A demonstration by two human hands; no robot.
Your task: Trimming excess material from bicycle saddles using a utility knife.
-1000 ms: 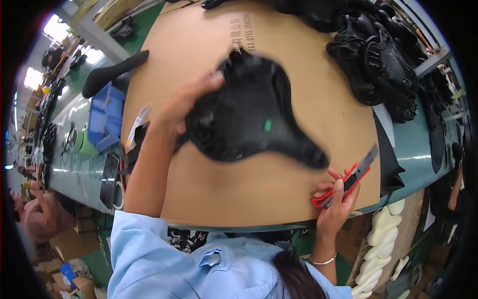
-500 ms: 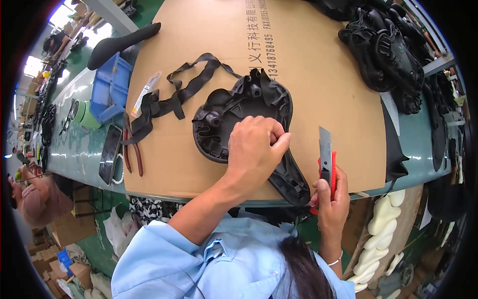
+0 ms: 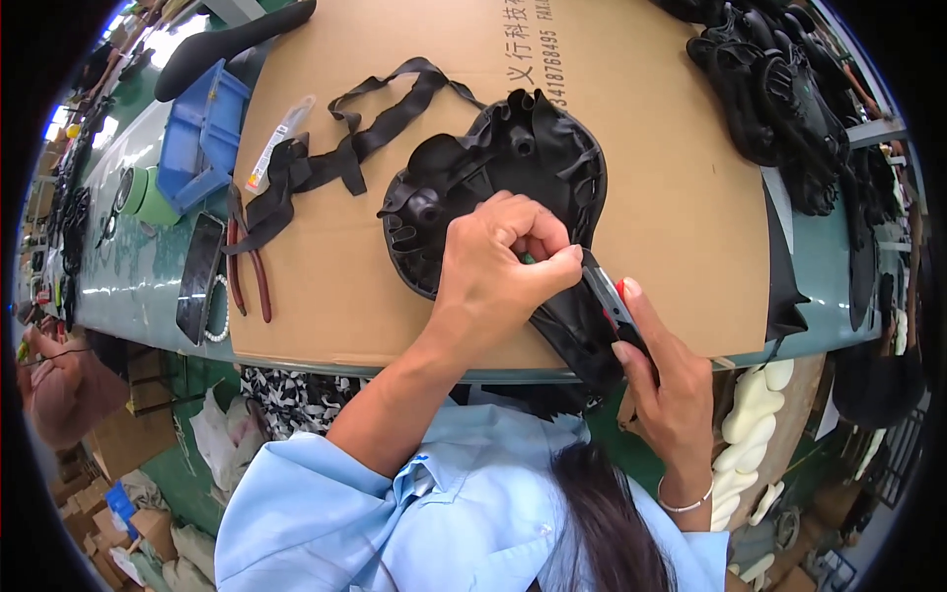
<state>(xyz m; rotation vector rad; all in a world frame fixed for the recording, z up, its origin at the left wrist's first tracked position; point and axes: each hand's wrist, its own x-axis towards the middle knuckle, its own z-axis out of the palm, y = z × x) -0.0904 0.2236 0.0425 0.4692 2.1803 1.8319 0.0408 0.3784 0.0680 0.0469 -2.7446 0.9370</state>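
Note:
An upside-down black bicycle saddle (image 3: 552, 168) lies on the cardboard, its wide end away from me and its narrow nose at the table's front edge. Black cover material is gathered in folds around its rim. My left hand (image 3: 503, 252) is closed in a pinch over the saddle's middle, at its right edge; a small green bit shows between the fingers, and the cover edge they seem to grip is mostly hidden. In my right hand (image 3: 666, 380) is a red utility knife (image 3: 610, 298) with its blade out. The blade tip reaches the left fingertips at the saddle's side.
Left of the saddle lie a black strap (image 3: 390, 128), red-handled pliers (image 3: 258, 271), a phone (image 3: 200, 276) and a blue bin (image 3: 202, 138). Black saddles (image 3: 789, 109) are piled at the far right. The cardboard sheet (image 3: 681, 197) covers the table.
My right hand has brought the knife left and tilted its blade toward the left fingertips. The left hand stays closed on the saddle's side. The whole view has shifted slightly.

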